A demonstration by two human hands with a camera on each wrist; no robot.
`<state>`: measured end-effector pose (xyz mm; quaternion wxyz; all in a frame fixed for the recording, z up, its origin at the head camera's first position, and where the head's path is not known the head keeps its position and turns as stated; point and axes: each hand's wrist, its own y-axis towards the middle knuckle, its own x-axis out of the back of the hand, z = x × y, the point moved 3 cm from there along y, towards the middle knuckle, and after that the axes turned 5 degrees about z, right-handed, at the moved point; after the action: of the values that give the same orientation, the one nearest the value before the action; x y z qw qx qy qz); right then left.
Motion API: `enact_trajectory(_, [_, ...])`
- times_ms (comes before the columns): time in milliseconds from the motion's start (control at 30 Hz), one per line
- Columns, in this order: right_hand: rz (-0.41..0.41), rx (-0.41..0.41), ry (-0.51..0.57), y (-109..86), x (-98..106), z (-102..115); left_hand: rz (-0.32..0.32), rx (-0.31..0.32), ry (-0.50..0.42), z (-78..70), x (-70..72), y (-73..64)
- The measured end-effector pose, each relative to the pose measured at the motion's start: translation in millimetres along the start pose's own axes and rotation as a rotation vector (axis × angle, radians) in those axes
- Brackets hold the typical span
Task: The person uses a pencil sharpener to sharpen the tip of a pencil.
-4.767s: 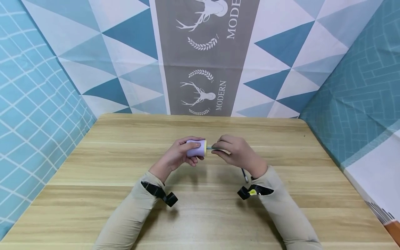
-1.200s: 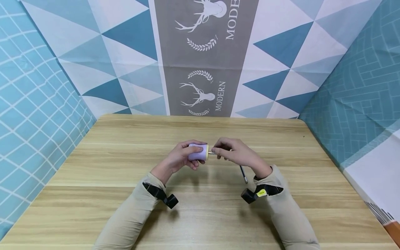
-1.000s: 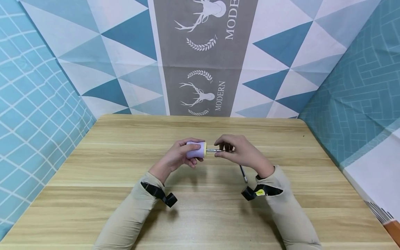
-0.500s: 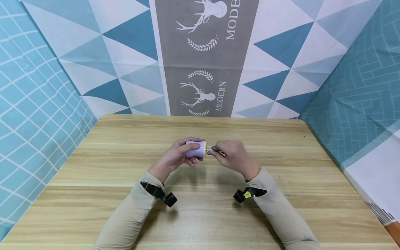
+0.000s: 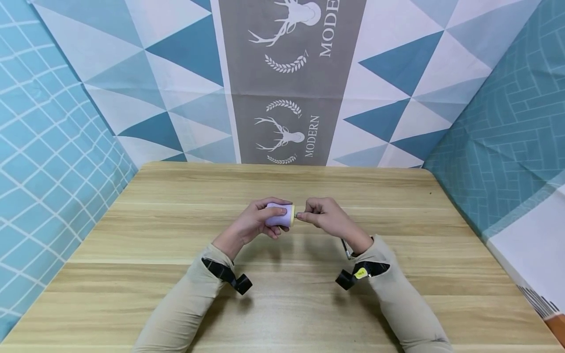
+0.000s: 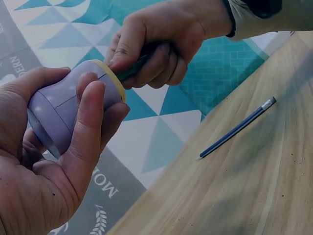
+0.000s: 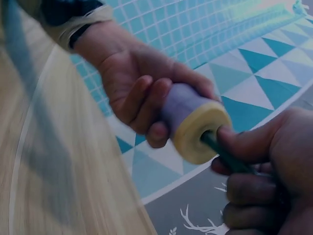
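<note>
My left hand (image 5: 247, 225) grips a lavender pencil sharpener (image 6: 61, 100), with the thumb on one side and fingers round the other. The sharpener lies sideways in the air, its yellow end facing my right hand (image 5: 331, 218). A dark green pencil (image 7: 225, 155) goes into the hole in that yellow end, as the right wrist view shows. My right thumb and curled fingers pinch this pencil close to the hole. Its tip is hidden inside the sharpener, and the hand covers most of its rear part.
A second pencil (image 6: 238, 128), dark blue with a silvery end, lies on the wooden table (image 5: 282, 304) beneath my right wrist. Patterned cloth (image 5: 282, 83) hangs behind the table and along both sides.
The right hand loosened about a second ago, baring more of the pencil, then pinched it again and turned. The left hand keeps its hold on the sharpener, shifting only slightly.
</note>
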<state>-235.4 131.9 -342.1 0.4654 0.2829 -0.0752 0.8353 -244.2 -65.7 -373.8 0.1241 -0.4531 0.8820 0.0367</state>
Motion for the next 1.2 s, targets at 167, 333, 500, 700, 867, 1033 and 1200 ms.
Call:
enact_trajectory(167, [0.101,-0.135,0.129,0.2,1,-2,0.003,0.014,-0.010,3.0,-1.8,0.7])
enact_trajectory(333, [0.151,-0.124,0.074,-1.3,4,-1,0.006,0.010,-0.013,2.9,-1.8,0.1])
enact_trajectory(500, [0.091,0.070,-0.182,-7.6,16,10,-0.002,-0.012,-0.012,-1.0,1.0,-0.4])
enact_trajectory(700, [-0.040,0.500,-0.427,-11.2,19,17,-0.008,-0.017,-0.034,-4.0,3.0,-2.0])
enact_trajectory(867, [-0.186,0.799,-0.634,-7.4,6,15,-0.003,-0.023,-0.049,-5.6,3.1,-2.8])
enact_trajectory(1033, [-0.325,0.949,-0.793,-6.1,-5,12,0.011,-0.016,-0.053,-6.0,1.3,-2.8])
enact_trajectory(1200, [-0.356,0.976,-0.864,-6.7,-7,9,0.011,-0.015,-0.046,-5.6,0.1,-2.7])
